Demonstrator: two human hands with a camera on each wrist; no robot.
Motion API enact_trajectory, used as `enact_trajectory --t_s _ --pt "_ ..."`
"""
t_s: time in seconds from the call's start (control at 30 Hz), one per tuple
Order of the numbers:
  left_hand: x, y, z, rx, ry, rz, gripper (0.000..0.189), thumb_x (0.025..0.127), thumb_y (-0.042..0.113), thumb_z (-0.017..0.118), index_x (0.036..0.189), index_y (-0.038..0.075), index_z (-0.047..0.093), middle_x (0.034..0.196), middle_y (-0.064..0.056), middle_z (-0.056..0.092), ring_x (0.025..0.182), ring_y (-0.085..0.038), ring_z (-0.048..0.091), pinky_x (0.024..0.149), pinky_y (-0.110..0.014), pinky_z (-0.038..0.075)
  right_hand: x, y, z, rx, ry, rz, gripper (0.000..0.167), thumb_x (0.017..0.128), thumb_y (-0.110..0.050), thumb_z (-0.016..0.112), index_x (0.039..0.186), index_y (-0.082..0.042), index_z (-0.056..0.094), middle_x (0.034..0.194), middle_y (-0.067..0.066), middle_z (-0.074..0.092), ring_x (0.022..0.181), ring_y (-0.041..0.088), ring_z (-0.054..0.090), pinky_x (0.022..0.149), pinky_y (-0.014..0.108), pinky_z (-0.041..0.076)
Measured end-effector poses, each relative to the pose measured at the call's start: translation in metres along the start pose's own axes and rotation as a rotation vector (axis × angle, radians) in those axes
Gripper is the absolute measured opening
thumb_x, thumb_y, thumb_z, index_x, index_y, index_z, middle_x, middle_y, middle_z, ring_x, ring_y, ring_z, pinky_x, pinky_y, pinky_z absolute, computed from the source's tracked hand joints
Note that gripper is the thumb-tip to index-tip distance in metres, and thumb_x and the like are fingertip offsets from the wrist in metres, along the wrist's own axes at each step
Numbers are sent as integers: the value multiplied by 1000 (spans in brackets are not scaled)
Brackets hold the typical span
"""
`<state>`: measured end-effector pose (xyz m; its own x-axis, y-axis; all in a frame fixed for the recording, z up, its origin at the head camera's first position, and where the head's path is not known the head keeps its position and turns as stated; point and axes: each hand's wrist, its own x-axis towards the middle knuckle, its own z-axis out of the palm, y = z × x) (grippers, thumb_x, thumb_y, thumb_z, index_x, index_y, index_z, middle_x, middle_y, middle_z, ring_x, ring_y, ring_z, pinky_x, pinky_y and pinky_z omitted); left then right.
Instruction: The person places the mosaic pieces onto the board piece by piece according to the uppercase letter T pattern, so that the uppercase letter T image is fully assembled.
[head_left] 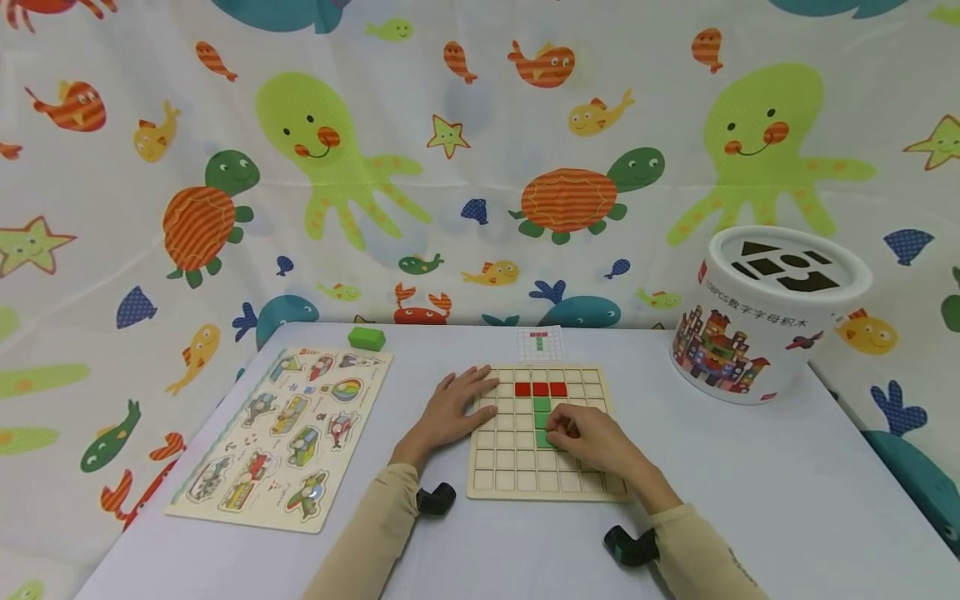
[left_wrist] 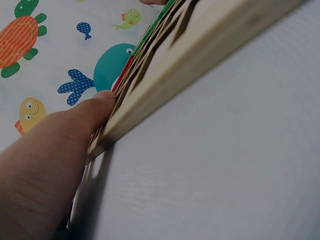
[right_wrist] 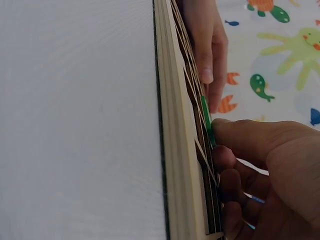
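Observation:
A wooden grid board (head_left: 517,482) lies on the table, with three red square tiles (head_left: 541,389) in a row and green square tiles (head_left: 542,404) in a column below the middle one. My left hand (head_left: 450,408) rests on the board's left edge, fingers spread; its thumb (left_wrist: 102,102) touches the rim in the left wrist view. My right hand (head_left: 592,435) has curled fingers and holds the lowest green tile (head_left: 544,439) at its right side. In the right wrist view, the thumb lies against the green tile (right_wrist: 206,120); its seating in the cell is partly hidden.
Behind the board lies a small pattern card (head_left: 539,343) showing a red and green T. A picture puzzle board (head_left: 281,437) is at left, a green block (head_left: 367,337) beyond it. A white lidded tub (head_left: 757,333) stands at right. A printed cloth (head_left: 480,167) hangs behind.

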<state>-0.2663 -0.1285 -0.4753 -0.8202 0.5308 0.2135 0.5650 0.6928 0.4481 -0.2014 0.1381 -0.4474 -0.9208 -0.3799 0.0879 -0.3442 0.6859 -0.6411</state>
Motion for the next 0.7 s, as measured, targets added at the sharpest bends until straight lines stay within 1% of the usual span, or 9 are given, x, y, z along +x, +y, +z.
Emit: enact_trajectory --t_s 0.2,0.4,0.53,0.7 --pt "0 0 0 -7 8 11 54 92 44 55 140 21 48 152 -3 36 144 -25 27 115 -55 15 0 -2 1 2 5 -5 7 87 -20 69 88 -19 62 70 -8 53 63 6 46 55 19 38" --pt "-3 0 1 -1 5 -3 54 92 46 54 140 22 47 153 -1 35 145 -23 26 116 -53 14 0 -2 2 1 3 -10 6 87 -21 68 87 -19 62 70 -9 53 62 6 46 55 19 38" --pt "-3 -1 1 1 2 -6 54 93 46 54 141 22 47 153 -1 35 144 -23 26 116 -53 14 -1 0 -1 38 -11 -26 5 90 -22 65 88 -18 63 73 -8 56 64 6 48 57 20 41" --pt "-1 -1 2 -11 9 -3 54 93 46 54 141 22 46 152 -1 36 144 -23 27 116 -53 15 -2 5 -9 93 -21 -33 6 93 -22 61 92 -17 64 79 -6 60 67 7 52 61 21 45"
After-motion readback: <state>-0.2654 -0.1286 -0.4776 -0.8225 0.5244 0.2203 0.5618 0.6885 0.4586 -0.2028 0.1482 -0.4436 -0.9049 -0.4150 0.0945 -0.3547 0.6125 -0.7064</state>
